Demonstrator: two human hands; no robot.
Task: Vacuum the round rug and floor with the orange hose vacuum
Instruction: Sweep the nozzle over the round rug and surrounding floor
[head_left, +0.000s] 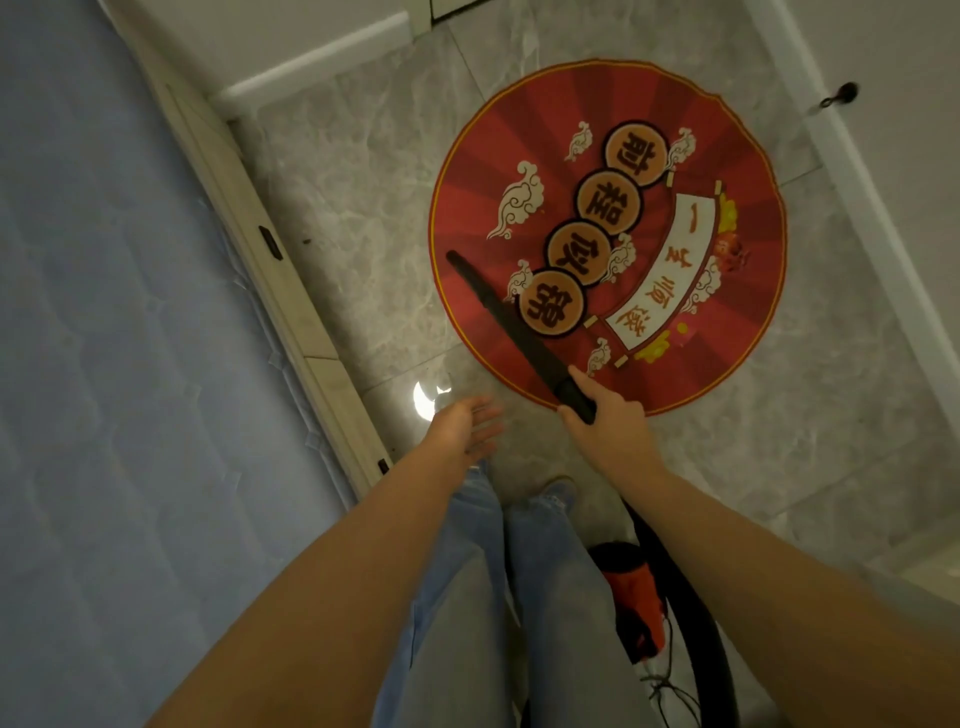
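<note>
Grey marble-look floor tiles (363, 270) reflect a ceiling light (428, 400); white baseboards (311, 57) edge them, a blue mattress (104, 364) lies left.

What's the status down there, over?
Right hand grips black wand, tip on red round rug. Left hand open, free. Orange vacuum by the feet. Nothing in the way.

Blue mattress (130, 364), white door (909, 78)
</note>
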